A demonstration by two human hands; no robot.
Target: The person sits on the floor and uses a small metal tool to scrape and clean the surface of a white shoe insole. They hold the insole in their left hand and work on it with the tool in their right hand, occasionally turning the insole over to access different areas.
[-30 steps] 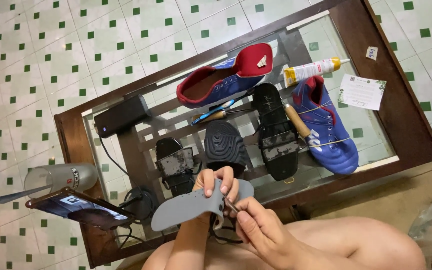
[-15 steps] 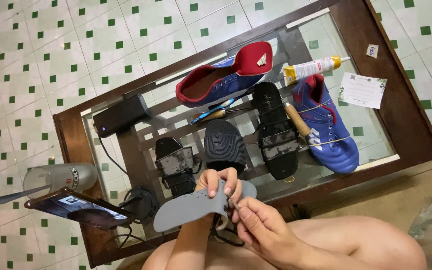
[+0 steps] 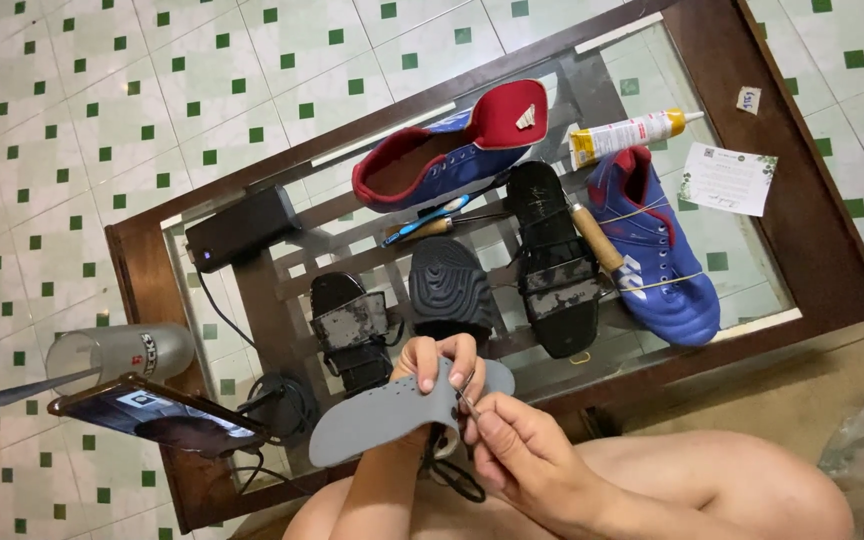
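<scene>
Gripping a flat grey foam insole point(image 3: 392, 420) by its upper edge, the left hand point(image 3: 439, 365) is closed on it, thumb behind and fingers curled over the front. From the head view, the right hand point(image 3: 517, 455) at about four o'clock from the insole pinches a thin metal needle-like tool point(image 3: 465, 399) against that edge, fingers narrow. Judging by this, the point sits close to the left fingertips point(image 3: 430, 384), so a slip could prick them. A dark thread point(image 3: 457, 480) hangs loosely below and might snag. At twelve o'clock, on the glass-topped wooden table point(image 3: 832, 250), lie black sandal soles point(image 3: 552, 255), two blue sports shoes point(image 3: 452, 150) and a yellow glue tube point(image 3: 632, 135).
</scene>
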